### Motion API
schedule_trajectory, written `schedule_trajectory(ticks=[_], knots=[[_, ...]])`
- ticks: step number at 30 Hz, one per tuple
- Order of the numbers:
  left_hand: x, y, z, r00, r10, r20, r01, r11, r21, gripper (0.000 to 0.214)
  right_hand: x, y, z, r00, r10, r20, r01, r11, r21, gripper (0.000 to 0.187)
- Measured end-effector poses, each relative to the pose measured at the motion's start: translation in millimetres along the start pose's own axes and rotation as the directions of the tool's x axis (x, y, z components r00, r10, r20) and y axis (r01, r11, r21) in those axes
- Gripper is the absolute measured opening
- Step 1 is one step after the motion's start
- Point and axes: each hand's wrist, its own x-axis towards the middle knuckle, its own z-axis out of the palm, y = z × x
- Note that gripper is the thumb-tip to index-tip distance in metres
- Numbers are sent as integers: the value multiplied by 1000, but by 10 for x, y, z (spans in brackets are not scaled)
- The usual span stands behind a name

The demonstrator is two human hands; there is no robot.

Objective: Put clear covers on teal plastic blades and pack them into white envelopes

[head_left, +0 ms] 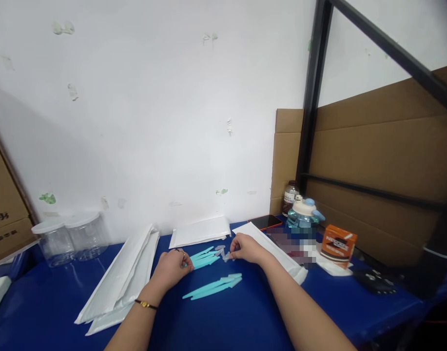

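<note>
My left hand (172,267), with a ring on one finger and a bracelet at the wrist, has its fingertips closed at the handle ends of a fanned group of slim turquoise eyebrow razors (205,258). Just to the right, my right hand (248,247) pinches at a small translucent cap (227,256). More translucent caps (220,249) lie beside it, near the razors' tips. Closer to me, a pair of turquoise razors (213,286) rests on the blue tabletop (208,324), apart from both hands.
White padded envelopes (123,273) are stacked on the left, with others at the back (201,231) and right (272,251). Two clear jars (86,239) stand far left. A phone (265,222), jug (302,214), brown bottle (290,197), orange box (338,246) and black object (375,282) occupy the right.
</note>
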Motion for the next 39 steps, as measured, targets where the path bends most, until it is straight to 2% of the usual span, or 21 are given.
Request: schedule_trajectory(ticks=[2, 4, 7, 8, 10, 14, 18, 21, 25, 30, 33, 39], knots=[[-9, 22, -7, 999, -12, -39, 12, 1000, -19, 16, -20, -7, -38, 999, -19, -28, 19, 1000, -6, 20], [-33, 78, -9, 999, 32, -18, -33, 996, -83, 21, -51, -43, -68, 990, -69, 122, 60, 995, 80, 22], [-82, 180, 7, 986, 146, 84, -128, 974, -189, 32, -99, -122, -70, 901, -160, 403, 94, 980, 178, 27], [-96, 206, 19, 979, 172, 112, -147, 968, -201, 34, -110, -148, -57, 879, -175, 443, 106, 979, 175, 28], [-109, 236, 48, 968, 200, 151, -169, 965, -200, 34, -121, -188, -17, 865, -177, 469, 119, 981, 151, 27], [-87, 225, 84, 963, 207, 175, -173, 966, -194, 25, -106, -217, 49, 874, -153, 462, 86, 983, 163, 19], [-59, 191, 37, 979, 171, 110, -151, 974, -170, 25, -76, -200, 39, 927, -145, 346, 74, 975, 208, 16], [-54, 162, -4, 989, 130, 75, -120, 985, -122, 23, -67, -175, 10, 949, -113, 295, 45, 972, 229, 15], [-51, 122, 1, 993, 100, 56, -93, 989, -117, 20, -84, -180, -7, 960, -87, 265, 18, 968, 251, 14], [-39, 122, 23, 988, 144, 58, -133, 978, -163, 20, -91, -268, 42, 951, -191, 243, 139, 966, 216, 18], [-36, 130, 17, 988, 142, 63, -130, 978, -164, 21, -73, -269, 72, 942, -209, 263, 150, 962, 227, 13], [-36, 52, 12, 997, 54, 57, -51, 998, -46, 15, -46, -111, 41, 980, -101, 173, 70, 982, 175, 12]])
